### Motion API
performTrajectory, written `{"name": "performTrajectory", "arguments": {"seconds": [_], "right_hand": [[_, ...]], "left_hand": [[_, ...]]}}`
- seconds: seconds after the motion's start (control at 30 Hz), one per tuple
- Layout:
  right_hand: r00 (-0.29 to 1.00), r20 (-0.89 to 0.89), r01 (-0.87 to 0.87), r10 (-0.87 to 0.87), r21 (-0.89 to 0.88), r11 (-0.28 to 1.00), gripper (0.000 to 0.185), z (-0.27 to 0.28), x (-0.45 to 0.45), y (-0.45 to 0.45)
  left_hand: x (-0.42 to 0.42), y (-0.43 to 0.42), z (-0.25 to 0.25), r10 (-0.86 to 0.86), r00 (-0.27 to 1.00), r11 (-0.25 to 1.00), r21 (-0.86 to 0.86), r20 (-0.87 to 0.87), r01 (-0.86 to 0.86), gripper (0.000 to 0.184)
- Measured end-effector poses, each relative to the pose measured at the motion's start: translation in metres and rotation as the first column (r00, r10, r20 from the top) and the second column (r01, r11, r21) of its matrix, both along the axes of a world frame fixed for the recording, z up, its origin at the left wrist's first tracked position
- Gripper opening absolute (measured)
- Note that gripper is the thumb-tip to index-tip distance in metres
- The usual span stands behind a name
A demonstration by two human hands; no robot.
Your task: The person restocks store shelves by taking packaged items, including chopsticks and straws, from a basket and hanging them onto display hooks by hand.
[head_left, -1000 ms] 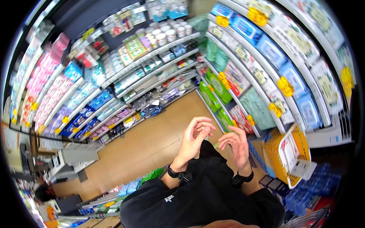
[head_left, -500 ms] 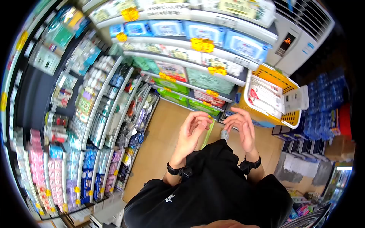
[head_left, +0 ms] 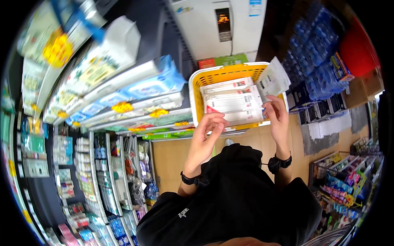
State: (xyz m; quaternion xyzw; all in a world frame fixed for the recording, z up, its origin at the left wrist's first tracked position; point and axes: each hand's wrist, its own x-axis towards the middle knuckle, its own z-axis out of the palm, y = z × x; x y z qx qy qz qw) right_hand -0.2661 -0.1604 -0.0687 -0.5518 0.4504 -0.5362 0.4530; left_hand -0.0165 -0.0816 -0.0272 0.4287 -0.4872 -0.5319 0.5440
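Observation:
A yellow plastic basket [head_left: 197, 80] with a white rim stands in front of me. Inside lie several flat white packets with red print [head_left: 238, 98], and a grey-white packet [head_left: 273, 80] leans upright over its right side. At the basket's near left corner, my left hand [head_left: 207, 135] is held with loosely bent fingers, the thumb apart and nothing in it. My right hand [head_left: 277, 119] hovers by the near right corner, fingers half bent and apart, also holding nothing. Whether its fingertips touch the rim or packets, I cannot tell. Each wrist wears a black strap.
Shelves with wet wipe packs [head_left: 152, 82] and yellow price tags run along the left. A white air conditioner [head_left: 205, 33] stands behind the basket. Bottled water packs [head_left: 316, 65] are stacked at right, near a red object [head_left: 359, 51]. Tiled floor [head_left: 176, 156] lies below.
My view has turned right, so the basket now sits centrally before me. My right hand has come to the basket's near right side; both hands stay free of objects.

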Motion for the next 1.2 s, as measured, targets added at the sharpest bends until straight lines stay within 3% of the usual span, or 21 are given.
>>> {"name": "performTrajectory", "arguments": {"seconds": [0.07, 0.13, 0.2, 0.27, 0.33, 0.43, 0.5, 0.7, 0.8, 0.87, 0.93, 1.13, 1.2], "right_hand": [[0.991, -0.063, 0.119, -0.118, 0.004, 0.993, 0.030, -0.003, -0.021, -0.017], [0.857, -0.300, 0.373, -0.419, -0.200, 0.906, 0.031, -0.005, -0.033, -0.032], [0.838, -0.331, 0.393, -0.433, -0.185, 0.901, 0.036, -0.011, -0.046, -0.045], [0.736, -0.405, 0.460, -0.543, -0.289, 0.840, 0.040, -0.018, -0.052, -0.056], [0.752, -0.397, 0.463, -0.526, -0.248, 0.851, 0.045, -0.028, -0.057, -0.065], [0.783, -0.375, 0.444, -0.497, -0.222, 0.868, 0.040, -0.040, -0.063, -0.076], [0.744, -0.484, 0.396, -0.461, -0.236, 0.887, 0.036, -0.047, -0.066, -0.082], [0.731, -0.492, 0.379, -0.472, -0.283, 0.881, 0.025, -0.063, -0.064, -0.093], [0.742, -0.516, 0.388, -0.428, -0.190, 0.902, 0.022, -0.064, -0.062, -0.095], [0.736, -0.501, 0.399, -0.455, -0.222, 0.890, 0.021, -0.065, -0.063, -0.096], [0.729, -0.487, 0.407, -0.480, -0.256, 0.877, 0.021, -0.058, -0.062, -0.095], [0.725, -0.362, 0.463, -0.586, -0.373, 0.804, 0.015, -0.002, -0.061, -0.075], [0.747, -0.350, 0.465, -0.566, -0.334, 0.820, 0.014, 0.013, -0.062, -0.064]], "left_hand": [[-0.014, -0.025, -0.001, -0.059, 0.997, 0.998, -0.001, 0.042, 0.059, 0.024], [-0.028, -0.042, 0.004, -0.099, 0.995, 0.993, 0.062, 0.026, 0.097, 0.024], [-0.037, -0.054, 0.004, -0.126, 0.992, 0.990, 0.062, 0.011, 0.125, 0.024], [-0.041, -0.065, 0.005, -0.177, 0.984, 0.983, 0.052, 0.035, 0.175, 0.023], [-0.045, -0.075, 0.006, -0.189, 0.981, 0.978, 0.104, 0.048, 0.184, 0.023], [-0.049, -0.090, 0.001, -0.178, 0.981, 0.984, 0.043, 0.074, 0.175, 0.022], [-0.053, -0.094, 0.004, -0.179, 0.981, 0.983, 0.060, 0.077, 0.175, 0.022], [-0.058, -0.104, 0.003, -0.176, 0.979, 0.983, 0.079, 0.101, 0.168, 0.021], [-0.057, -0.107, 0.002, -0.170, 0.978, 0.983, 0.089, 0.117, 0.161, 0.021], [-0.057, -0.107, 0.004, -0.163, 0.980, 0.984, 0.091, 0.114, 0.153, 0.021], [-0.057, -0.106, 0.008, -0.167, 0.977, 0.976, 0.160, 0.129, 0.146, 0.021], [-0.053, -0.098, 0.007, -0.163, 0.979, 0.980, 0.131, 0.123, 0.147, 0.022], [-0.051, -0.096, 0.005, -0.153, 0.981, 0.982, 0.129, 0.119, 0.138, 0.023]]}}
